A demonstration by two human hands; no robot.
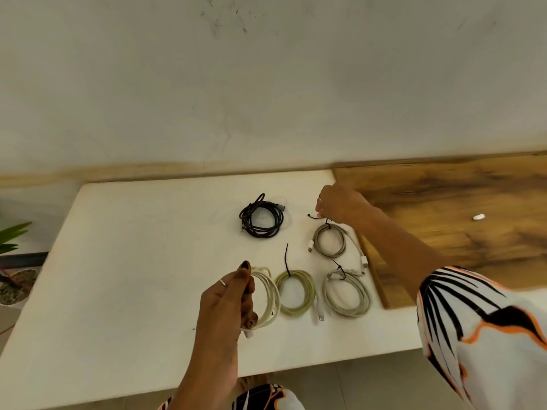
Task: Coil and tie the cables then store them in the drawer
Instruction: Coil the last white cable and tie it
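Several coiled cables lie on the white table (pixel 133 261). My left hand (pixel 228 300) grips a coiled white cable (pixel 270 297) at the table's front. My right hand (pixel 340 204) pinches a thin black tie (pixel 313 216) just above a grey coil (pixel 330 241). A pale green coil (pixel 296 292) carries a black tie standing up from its top. Right of it a light grey coil (pixel 346 294) is tied with a black tie. A black coil (pixel 262 217) lies further back, with no tie visible. No drawer is in view.
A wooden board (pixel 458 208) adjoins the table on the right, with a small white object (pixel 478 216) on it. A potted plant (pixel 14 279) stands at the far left, beyond the table's edge. A white wall rises behind.
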